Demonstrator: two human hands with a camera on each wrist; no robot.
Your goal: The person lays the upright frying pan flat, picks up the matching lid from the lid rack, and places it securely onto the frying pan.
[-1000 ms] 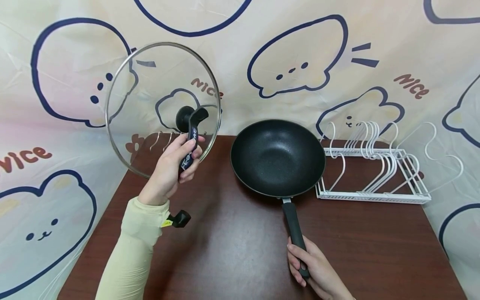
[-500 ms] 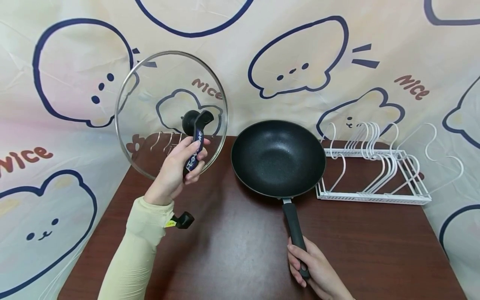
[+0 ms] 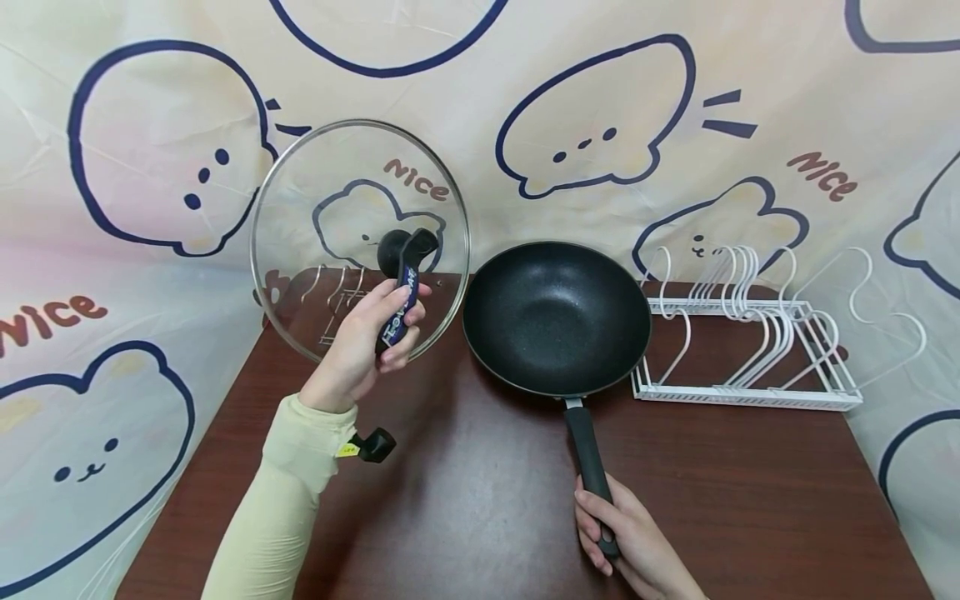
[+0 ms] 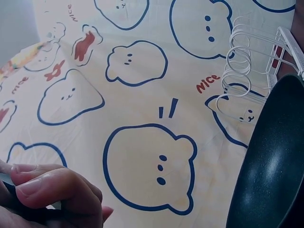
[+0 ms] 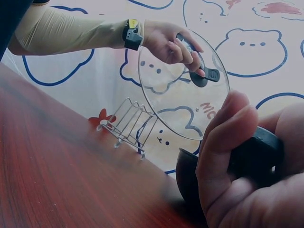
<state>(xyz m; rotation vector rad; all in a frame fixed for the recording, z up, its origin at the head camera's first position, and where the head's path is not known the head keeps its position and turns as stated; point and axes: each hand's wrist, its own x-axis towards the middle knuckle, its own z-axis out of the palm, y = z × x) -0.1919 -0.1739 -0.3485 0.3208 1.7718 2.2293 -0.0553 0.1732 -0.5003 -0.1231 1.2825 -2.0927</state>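
Observation:
Upright in the air at the left hangs a round glass lid (image 3: 300, 183) with a metal rim. My left hand (image 3: 367, 333) grips its black handle (image 3: 397, 308), fingers wrapped round it. The right wrist view shows the same left hand (image 5: 168, 42) on the handle. A black wok (image 3: 557, 317) sits on the table, just right of the lid. My right hand (image 3: 626, 529) holds the end of the wok's long handle (image 3: 588, 446). In the left wrist view the wok (image 4: 270, 166) fills the right edge, with the left fingers (image 4: 52, 187) at lower left.
A white wire rack (image 3: 750, 395) with several curved dividers stands at the right, close beside the wok. Behind the lid, a smaller metal wire rack (image 5: 133, 123) stands near the back left. A patterned cloth backdrop (image 3: 585, 50) rises behind the brown table (image 3: 480, 500).
My left hand has carried the lid rightward and a little down, bringing its rim up to the wok's left edge in the head view. The right hand and wok have stayed put.

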